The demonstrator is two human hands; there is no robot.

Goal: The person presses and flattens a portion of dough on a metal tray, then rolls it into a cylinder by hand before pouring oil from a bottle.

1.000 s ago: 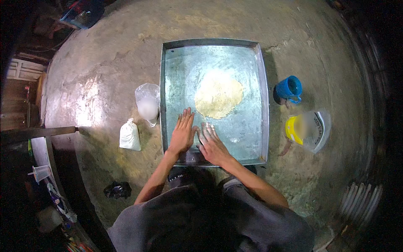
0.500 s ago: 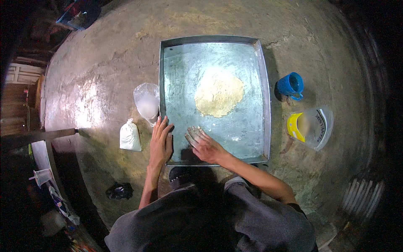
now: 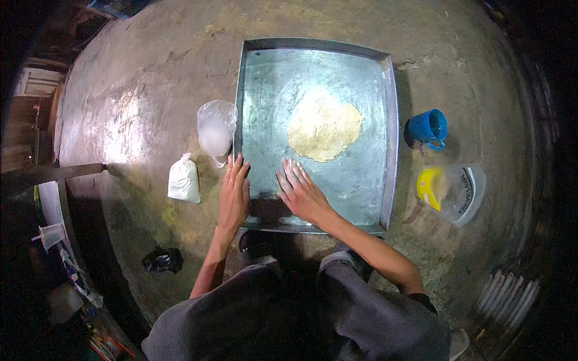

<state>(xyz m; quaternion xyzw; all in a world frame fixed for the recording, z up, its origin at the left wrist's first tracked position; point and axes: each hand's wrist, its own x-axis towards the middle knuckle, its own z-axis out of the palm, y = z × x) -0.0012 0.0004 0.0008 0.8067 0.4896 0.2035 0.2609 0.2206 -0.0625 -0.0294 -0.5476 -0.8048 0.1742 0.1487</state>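
Now has the left hand [image 3: 233, 198] at the left rim of the metal tray [image 3: 271, 96], not inside as a second ago; cannot tell whether that grip clasps the rim. Holds the right hand [image 3: 304, 195] with grip wide, fingers outstretched, below frame centre. Leaves the flattened dough [image 3: 325, 129] untouched, upper middle; has a blue mug [image 3: 428, 126] at right, a white bag [image 3: 183, 179] at left.

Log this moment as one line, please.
left hand: at left rim of metal tray; right hand: open over tray, contact unclear; dough: flattened on tray, neither hand touching
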